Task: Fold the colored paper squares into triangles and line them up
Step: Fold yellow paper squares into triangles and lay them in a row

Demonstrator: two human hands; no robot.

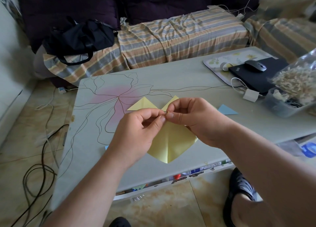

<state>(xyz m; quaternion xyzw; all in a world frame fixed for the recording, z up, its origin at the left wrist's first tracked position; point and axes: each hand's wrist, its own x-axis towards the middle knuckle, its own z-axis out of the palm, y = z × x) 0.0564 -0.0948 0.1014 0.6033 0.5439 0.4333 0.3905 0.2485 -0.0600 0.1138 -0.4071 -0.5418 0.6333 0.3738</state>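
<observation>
A yellow paper square [168, 142] is bent in half above the table, its fold line pointing toward me. My left hand [138, 132] and my right hand [196, 119] both pinch its two upper corners together at one spot. Behind my hands, a folded yellow triangle [142, 104] lies flat on the table [188, 76]. A second yellow triangle [171, 102] is beside it, partly hidden by my right hand. A blue triangle [226, 110] lies to the right. A blue paper tip [106, 147] shows under my left wrist.
At the table's right stand a tray [215, 62], a black laptop [256, 76] with a mouse [255, 66], a white charger [250, 95] and a plastic tub [283, 105]. A striped couch [171, 37] with a black bag [78, 38] is behind. Cables [39, 172] lie on the floor at left.
</observation>
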